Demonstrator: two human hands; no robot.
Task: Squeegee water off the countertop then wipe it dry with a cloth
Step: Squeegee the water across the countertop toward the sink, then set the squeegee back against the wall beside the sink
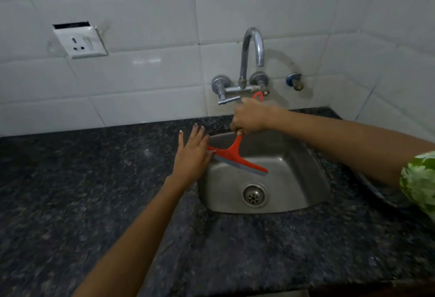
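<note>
My right hand (pixel 250 116) is shut on the handle of a red squeegee (pixel 235 153) with a grey rubber blade, held tilted over the steel sink (pixel 303 179). The blade's left end touches the fingers of my left hand (pixel 191 155), which lies flat and open on the dark speckled granite countertop (pixel 94 191) at the sink's left rim. A red loop at the handle's end sticks out behind my right hand. No cloth is in view.
A chrome wall tap (pixel 251 61) with a lever hangs just behind my right hand. A small valve (pixel 295 81) sits to its right. A white wall socket (pixel 80 41) is at upper left. White tiles back the counter. The drain (pixel 254 195) lies in the sink's bottom.
</note>
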